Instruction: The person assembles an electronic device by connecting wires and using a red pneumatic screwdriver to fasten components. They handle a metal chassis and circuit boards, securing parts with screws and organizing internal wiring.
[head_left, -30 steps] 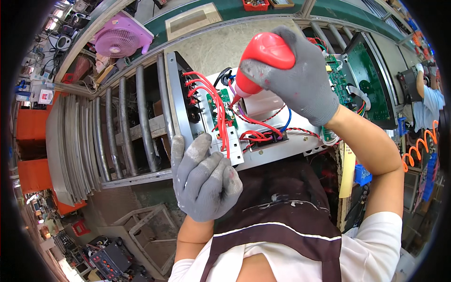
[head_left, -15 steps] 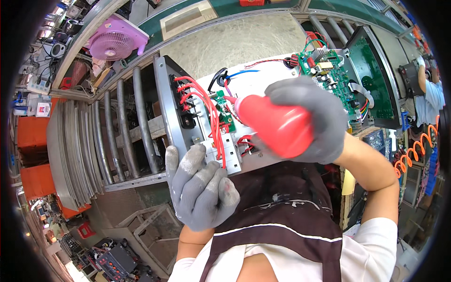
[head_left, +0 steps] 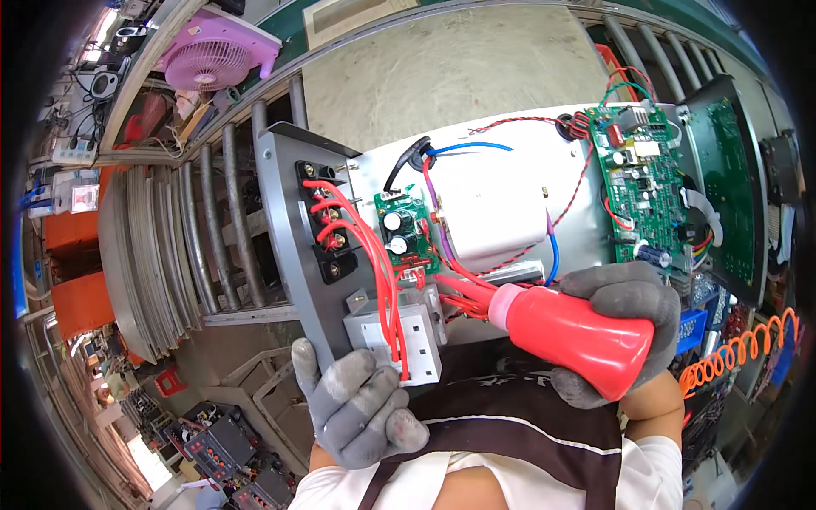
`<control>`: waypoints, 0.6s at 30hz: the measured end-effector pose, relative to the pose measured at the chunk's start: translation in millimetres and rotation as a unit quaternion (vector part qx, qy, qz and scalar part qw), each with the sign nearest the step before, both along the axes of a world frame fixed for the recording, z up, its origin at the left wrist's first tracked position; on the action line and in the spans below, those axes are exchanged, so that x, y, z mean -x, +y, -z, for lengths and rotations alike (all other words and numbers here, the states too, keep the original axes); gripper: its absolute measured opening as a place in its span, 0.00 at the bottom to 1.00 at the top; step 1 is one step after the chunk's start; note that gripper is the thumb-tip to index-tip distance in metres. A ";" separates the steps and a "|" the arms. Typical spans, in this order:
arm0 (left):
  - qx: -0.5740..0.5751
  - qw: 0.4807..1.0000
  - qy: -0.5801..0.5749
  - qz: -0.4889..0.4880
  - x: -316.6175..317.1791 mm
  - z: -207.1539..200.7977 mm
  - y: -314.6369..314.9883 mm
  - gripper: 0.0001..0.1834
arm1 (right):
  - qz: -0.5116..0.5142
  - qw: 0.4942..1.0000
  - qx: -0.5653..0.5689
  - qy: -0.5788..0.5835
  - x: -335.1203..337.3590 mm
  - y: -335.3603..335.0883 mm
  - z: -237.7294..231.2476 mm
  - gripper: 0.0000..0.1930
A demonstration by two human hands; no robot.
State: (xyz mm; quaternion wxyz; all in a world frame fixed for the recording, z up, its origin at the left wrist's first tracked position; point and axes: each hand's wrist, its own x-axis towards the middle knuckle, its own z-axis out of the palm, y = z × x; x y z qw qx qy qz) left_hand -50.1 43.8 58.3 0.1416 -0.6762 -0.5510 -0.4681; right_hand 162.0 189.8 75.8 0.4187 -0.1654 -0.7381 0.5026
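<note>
My right hand [head_left: 633, 323], in a grey glove, is wrapped round a red squeeze bottle [head_left: 582, 336], tilted with its pink collar and tapering red nozzle toward the left. The nozzle lies over red wires beside a boxy white part [head_left: 497, 212] in an open metal chassis [head_left: 282, 221]. My left hand [head_left: 361, 412], gloved too, is closed at the chassis's near left corner; anything in its curled fingers is hidden. Beside it sits a white block [head_left: 416, 340] that thick red wires [head_left: 378, 255] enter. Beyond that stands a small green circuit board [head_left: 401, 229].
A larger circuit board [head_left: 633, 170] fills the chassis's right end, by an upright dark panel [head_left: 727, 187]. Metal rollers [head_left: 242, 221] run at the left, near stacked sheets [head_left: 140, 263]. A pink fan [head_left: 208, 59] stands far left; an orange coiled hose [head_left: 739, 353] hangs right.
My right hand has drawn the bottle back toward me and to the right, away from the small board, uncovering the boxy white part. My left hand stays at the chassis corner. The view has shifted.
</note>
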 end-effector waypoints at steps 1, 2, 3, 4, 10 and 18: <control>-0.008 1.000 -0.002 0.006 1.1 1.2 -1.7 0.14 | -0.009 1.000 0.023 0.009 3.6 1.4 2.2 0.34; -0.016 1.000 -0.003 0.012 1.9 1.9 -2.7 0.14 | -0.012 0.999 0.036 0.010 5.6 2.3 3.4 0.34; -0.038 0.999 -0.020 -0.015 -2.8 3.8 -0.6 0.15 | -0.014 0.999 0.049 0.010 7.4 3.0 4.8 0.34; -0.040 0.998 -0.028 -0.025 -5.9 4.1 0.3 0.15 | -0.015 0.998 0.062 0.010 8.7 3.9 5.4 0.33; -0.052 0.999 0.007 0.003 -4.1 6.4 -0.5 0.08 | -0.031 0.995 0.093 -0.017 21.6 8.0 12.2 0.35; -0.009 0.999 0.016 -0.029 -4.9 4.9 -8.5 0.07 | -0.041 0.992 0.108 -0.041 16.3 15.7 2.5 0.37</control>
